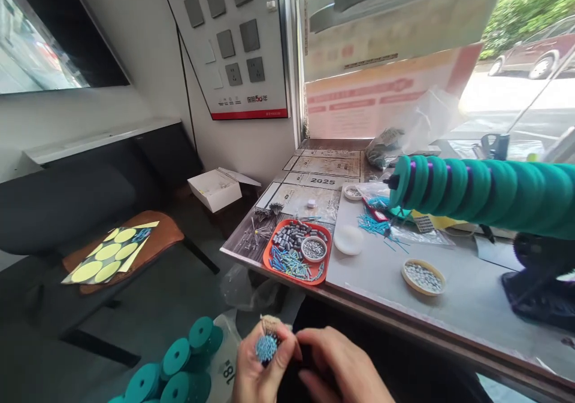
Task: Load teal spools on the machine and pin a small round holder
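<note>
My left hand is wrapped round a bundle of thin blue-tipped sticks, held below the table's front edge with the blue ends facing me. Tan material shows at the far side of the bundle. Close beside it, my right hand has its thumb and fingertips pinched together near the left thumb; whatever they hold is too small to make out. Nearest to both hands on the table is an orange tray with grey cylinders, blue and green small sticks and a round dish of small grey pieces.
A yellowish dish of pale pieces and a white round lid lie on the table. Blue sticks lie behind. A rod of teal discs reaches in from the right. Teal rolls stand low at left.
</note>
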`<state>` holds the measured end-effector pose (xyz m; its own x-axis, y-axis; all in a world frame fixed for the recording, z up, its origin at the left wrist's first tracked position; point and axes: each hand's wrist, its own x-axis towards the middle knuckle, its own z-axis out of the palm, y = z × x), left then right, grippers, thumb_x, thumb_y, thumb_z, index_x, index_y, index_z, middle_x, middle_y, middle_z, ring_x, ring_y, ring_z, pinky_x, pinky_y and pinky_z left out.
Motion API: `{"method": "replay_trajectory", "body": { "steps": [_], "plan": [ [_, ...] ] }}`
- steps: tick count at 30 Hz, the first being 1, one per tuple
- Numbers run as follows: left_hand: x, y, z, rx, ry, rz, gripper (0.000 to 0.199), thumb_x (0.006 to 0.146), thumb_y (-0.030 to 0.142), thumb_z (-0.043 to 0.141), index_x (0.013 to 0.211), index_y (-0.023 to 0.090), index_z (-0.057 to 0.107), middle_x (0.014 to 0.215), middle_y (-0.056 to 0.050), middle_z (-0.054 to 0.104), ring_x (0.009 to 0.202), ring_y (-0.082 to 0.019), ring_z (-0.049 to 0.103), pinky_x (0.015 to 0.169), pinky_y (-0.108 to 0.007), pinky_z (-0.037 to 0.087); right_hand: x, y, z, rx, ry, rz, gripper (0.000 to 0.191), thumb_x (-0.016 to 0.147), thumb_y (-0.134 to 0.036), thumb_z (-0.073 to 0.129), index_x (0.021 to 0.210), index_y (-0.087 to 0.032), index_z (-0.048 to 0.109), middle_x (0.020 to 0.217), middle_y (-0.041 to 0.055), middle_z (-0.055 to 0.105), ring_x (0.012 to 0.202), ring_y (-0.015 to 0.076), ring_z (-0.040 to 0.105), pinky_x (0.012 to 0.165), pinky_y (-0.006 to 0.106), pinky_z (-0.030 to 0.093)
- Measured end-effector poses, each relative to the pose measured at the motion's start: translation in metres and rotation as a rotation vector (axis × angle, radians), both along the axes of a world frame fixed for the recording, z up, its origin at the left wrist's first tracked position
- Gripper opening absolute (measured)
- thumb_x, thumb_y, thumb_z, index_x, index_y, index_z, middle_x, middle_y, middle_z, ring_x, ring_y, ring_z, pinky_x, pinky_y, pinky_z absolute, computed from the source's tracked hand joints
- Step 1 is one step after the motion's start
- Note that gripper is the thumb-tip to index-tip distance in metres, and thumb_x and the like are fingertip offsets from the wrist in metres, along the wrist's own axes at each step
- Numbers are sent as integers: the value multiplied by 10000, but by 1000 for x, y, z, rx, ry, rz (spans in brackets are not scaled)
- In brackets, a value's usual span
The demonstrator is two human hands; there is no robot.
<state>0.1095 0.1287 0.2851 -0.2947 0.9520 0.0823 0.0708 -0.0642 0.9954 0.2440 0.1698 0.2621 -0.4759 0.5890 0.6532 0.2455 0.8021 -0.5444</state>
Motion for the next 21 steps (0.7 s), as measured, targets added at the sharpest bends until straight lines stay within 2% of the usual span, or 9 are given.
{"method": "replay_trajectory", "body": {
  "steps": [2, 4, 5, 7, 8, 10, 13, 18, 21],
  "plan": [
    [-5, 10, 4, 27, 104, -11, 216, 804, 346, 603, 666, 182, 579, 635, 3, 562, 626, -137, 535, 627, -221, 420, 3, 1, -1, -146, 75, -42, 99, 944, -266, 414, 888, -225, 484, 661, -27, 575, 535, 92, 551, 496, 158, 448],
    [-14, 29, 10, 29, 291, -80, 213, 835, 332, 557, 690, 175, 563, 656, 0, 557, 622, -137, 527, 606, -220, 431, 9, 6, 1, -225, 124, -56, 127, 948, -256, 410, 847, -239, 484, 686, -34, 565, 570, 89, 550, 535, 156, 436],
    [-20, 41, 14, 19, 416, -116, 215, 851, 323, 530, 701, 171, 556, 664, -4, 557, 616, -137, 522, 587, -220, 432, 13, 8, 2, -259, 128, -57, 123, 946, -251, 412, 849, -244, 487, 706, -35, 567, 589, 90, 548, 554, 159, 432],
    [-34, 67, 26, -6, 826, -195, 187, 886, 263, 458, 786, 160, 577, 722, -24, 600, 662, -148, 554, 623, -231, 443, 17, 11, 5, -323, 104, -61, 109, 937, -246, 420, 850, -249, 485, 707, -44, 553, 591, 91, 529, 560, 160, 418],
    [-40, 81, 33, -14, 906, -229, 135, 861, 226, 497, 798, 158, 596, 777, -38, 628, 717, -161, 574, 671, -247, 441, 19, 11, 6, -359, 85, -65, 116, 935, -246, 417, 836, -248, 477, 689, -52, 537, 575, 91, 510, 551, 158, 407],
    [-51, 104, 46, -32, 1026, -325, 83, 785, 159, 576, 712, 173, 612, 735, -29, 626, 724, -180, 578, 673, -262, 422, 21, 12, 8, -437, 55, -79, 150, 937, -268, 395, 800, -243, 453, 636, -65, 486, 532, 91, 458, 515, 158, 381],
    [-58, 125, 58, -56, 1177, -489, 166, 673, 97, 649, 560, 187, 566, 652, -17, 584, 682, -198, 570, 605, -267, 384, 23, 13, 8, -568, 17, -51, 202, 940, -327, 360, 779, -233, 437, 622, -62, 447, 535, 97, 424, 504, 165, 366],
    [-49, 139, 62, -61, 1313, -639, 188, 600, 31, 635, 551, 189, 548, 662, -29, 579, 686, -234, 577, 569, -285, 348, 27, 16, 4, -795, 21, -10, 284, 912, -447, 397, 750, -217, 436, 598, -61, 367, 537, 104, 353, 480, 181, 326],
    [-47, 144, 68, -56, 1304, -670, 209, 570, 17, 636, 525, 187, 524, 628, -17, 563, 664, -224, 570, 569, -281, 352, 29, 17, 6, -834, 62, -11, 310, 906, -471, 398, 745, -210, 444, 612, -55, 370, 551, 103, 353, 489, 174, 337]
  ]
}}
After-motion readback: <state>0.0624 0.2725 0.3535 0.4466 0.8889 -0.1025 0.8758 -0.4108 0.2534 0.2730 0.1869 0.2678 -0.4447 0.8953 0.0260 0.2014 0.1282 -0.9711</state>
